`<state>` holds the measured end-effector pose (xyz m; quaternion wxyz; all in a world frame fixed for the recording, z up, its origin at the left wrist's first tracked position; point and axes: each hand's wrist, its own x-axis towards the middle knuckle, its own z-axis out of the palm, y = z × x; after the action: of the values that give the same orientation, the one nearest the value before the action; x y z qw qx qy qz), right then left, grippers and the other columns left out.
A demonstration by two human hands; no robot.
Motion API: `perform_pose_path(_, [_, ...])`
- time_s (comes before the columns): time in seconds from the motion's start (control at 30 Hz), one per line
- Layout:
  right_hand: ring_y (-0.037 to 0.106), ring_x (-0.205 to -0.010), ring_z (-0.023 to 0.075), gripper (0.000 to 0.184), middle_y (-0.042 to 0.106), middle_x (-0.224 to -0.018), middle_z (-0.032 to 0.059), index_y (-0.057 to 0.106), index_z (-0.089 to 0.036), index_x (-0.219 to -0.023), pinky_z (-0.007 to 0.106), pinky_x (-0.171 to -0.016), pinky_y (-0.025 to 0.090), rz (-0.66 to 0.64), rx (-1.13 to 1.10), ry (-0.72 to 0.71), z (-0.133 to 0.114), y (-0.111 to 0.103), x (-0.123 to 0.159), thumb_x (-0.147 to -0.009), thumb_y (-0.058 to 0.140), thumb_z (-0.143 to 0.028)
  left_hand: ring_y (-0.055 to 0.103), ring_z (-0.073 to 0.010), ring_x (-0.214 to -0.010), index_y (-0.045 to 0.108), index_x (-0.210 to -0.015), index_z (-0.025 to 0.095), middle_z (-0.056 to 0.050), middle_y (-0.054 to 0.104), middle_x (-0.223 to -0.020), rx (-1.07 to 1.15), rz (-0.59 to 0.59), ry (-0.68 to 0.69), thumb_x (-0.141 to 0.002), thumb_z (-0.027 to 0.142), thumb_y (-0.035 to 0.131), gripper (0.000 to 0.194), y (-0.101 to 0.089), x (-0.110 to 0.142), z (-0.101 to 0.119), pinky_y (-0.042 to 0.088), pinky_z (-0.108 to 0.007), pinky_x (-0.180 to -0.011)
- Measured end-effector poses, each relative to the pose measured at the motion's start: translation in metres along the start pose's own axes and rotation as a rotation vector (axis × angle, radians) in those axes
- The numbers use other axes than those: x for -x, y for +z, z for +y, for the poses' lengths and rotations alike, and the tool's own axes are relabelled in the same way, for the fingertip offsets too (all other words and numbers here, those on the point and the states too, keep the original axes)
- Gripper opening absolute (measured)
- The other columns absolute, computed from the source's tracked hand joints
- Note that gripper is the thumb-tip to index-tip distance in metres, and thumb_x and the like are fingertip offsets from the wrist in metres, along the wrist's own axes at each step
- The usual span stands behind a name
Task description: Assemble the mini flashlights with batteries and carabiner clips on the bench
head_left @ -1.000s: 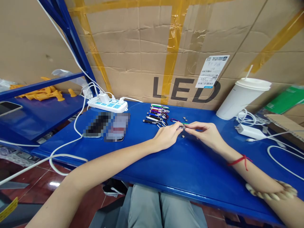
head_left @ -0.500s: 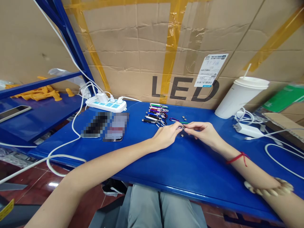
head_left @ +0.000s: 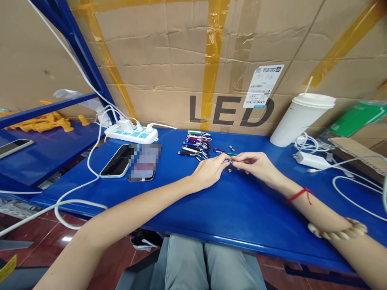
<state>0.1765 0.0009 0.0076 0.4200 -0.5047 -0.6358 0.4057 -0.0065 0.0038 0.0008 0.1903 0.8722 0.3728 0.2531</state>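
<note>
My left hand (head_left: 208,172) is closed in a pinch around a small shiny metal piece (head_left: 229,160), which looks like part of a mini keychain flashlight. The fingers of my right hand (head_left: 255,166) pinch its other end, and the fingertips hide most of it. Just beyond my hands lie a purple carabiner (head_left: 218,150) and a green one (head_left: 232,154). One small silver disc, like a button cell (head_left: 229,170), rests below my fingertips. Similar discs (head_left: 231,147) lie farther back. Several keychain flashlights with carabiners (head_left: 193,148) are lined up left of my hands.
Two phones (head_left: 116,161) and a white power strip (head_left: 133,134) are on the blue table (head_left: 211,213) to the left. A white cup (head_left: 299,117), a charger (head_left: 313,160) and coiled cables stand right. A large cardboard box (head_left: 169,60) walls off the back.
The camera view has shifted slightly, so the scene sits a little farther left. Both hands keep their pinch at the same spot over the table.
</note>
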Motion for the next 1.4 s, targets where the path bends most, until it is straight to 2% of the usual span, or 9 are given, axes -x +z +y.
perform_pose_path(0.13, [0.049, -0.049, 0.0092, 0.039, 0.067, -0.067, 0.0052, 0.072, -0.015, -0.078, 0.02, -0.037, 0.036, 0.019, 0.024, -0.024, 0.001, -0.001, 0.0, -0.053, 0.075, -0.045, 0.061, -0.0164, -0.085, 0.045, -0.107, 0.02, -0.003, 0.063, -0.097, 0.072, 0.009, 0.037, -0.093, 0.026, 0.032, 0.021, 0.001, -0.001, 0.0, 0.046, -0.028, -0.074])
perform_pose_path(0.37, [0.053, -0.053, 0.0108, 0.035, 0.068, -0.076, 0.0069, 0.068, -0.015, -0.061, 0.02, -0.037, 0.036, 0.017, 0.002, -0.086, -0.002, 0.0, 0.001, -0.05, 0.076, -0.048, 0.061, -0.0155, -0.077, 0.047, -0.101, 0.018, -0.003, 0.063, -0.087, 0.117, -0.048, 0.057, -0.092, 0.024, 0.032, 0.019, 0.001, -0.001, -0.003, 0.045, -0.026, -0.071])
perform_pose_path(0.5, [0.055, -0.057, 0.0122, 0.031, 0.066, -0.07, 0.0044, 0.065, -0.017, -0.054, 0.023, -0.045, 0.042, -0.003, 0.032, -0.155, -0.003, -0.001, 0.001, -0.049, 0.077, -0.045, 0.061, -0.0161, -0.076, 0.045, -0.102, 0.017, -0.003, 0.063, -0.085, 0.102, -0.082, 0.085, -0.093, 0.025, 0.031, 0.019, 0.0, 0.0, -0.004, 0.045, -0.026, -0.07])
perform_pose_path(0.63, [0.056, -0.057, 0.0132, 0.033, 0.064, -0.068, 0.0042, 0.065, -0.017, -0.051, 0.025, -0.047, 0.045, -0.011, 0.044, -0.165, -0.003, 0.0, 0.001, -0.048, 0.077, -0.048, 0.061, -0.0158, -0.076, 0.044, -0.103, 0.017, -0.003, 0.063, -0.084, 0.061, -0.108, 0.105, -0.093, 0.025, 0.031, 0.019, 0.0, 0.001, -0.006, 0.046, -0.026, -0.07])
perform_pose_path(0.9, [0.056, -0.059, 0.0141, 0.035, 0.062, -0.065, 0.0043, 0.062, -0.018, -0.047, 0.027, -0.056, 0.047, -0.016, 0.094, -0.215, -0.008, 0.004, 0.004, -0.049, 0.075, -0.051, 0.062, -0.0162, -0.084, 0.045, -0.104, 0.017, -0.005, 0.064, -0.096, 0.035, -0.079, 0.121, -0.091, 0.023, 0.037, 0.016, 0.0, 0.003, -0.005, 0.046, -0.026, -0.075])
perform_pose_path(1.13, [0.053, -0.055, 0.0126, 0.04, 0.062, -0.061, 0.0043, 0.061, -0.017, -0.051, 0.025, -0.053, 0.045, -0.053, 0.145, -0.166, -0.011, 0.007, 0.006, -0.054, 0.071, -0.056, 0.061, -0.0167, -0.093, 0.047, -0.103, 0.019, -0.004, 0.063, -0.103, 0.02, -0.023, 0.131, -0.09, 0.024, 0.039, 0.016, 0.001, 0.003, -0.006, 0.046, -0.027, -0.081])
perform_pose_path(1.4, [0.052, -0.048, 0.0114, 0.046, 0.064, -0.059, 0.0053, 0.06, -0.015, -0.052, 0.024, -0.048, 0.044, -0.082, 0.121, -0.085, -0.008, 0.005, 0.004, -0.049, 0.07, -0.06, 0.061, -0.0173, -0.093, 0.049, -0.102, 0.02, -0.004, 0.064, -0.1, -0.03, 0.013, 0.114, -0.091, 0.026, 0.038, 0.017, 0.003, 0.003, -0.005, 0.047, -0.029, -0.081])
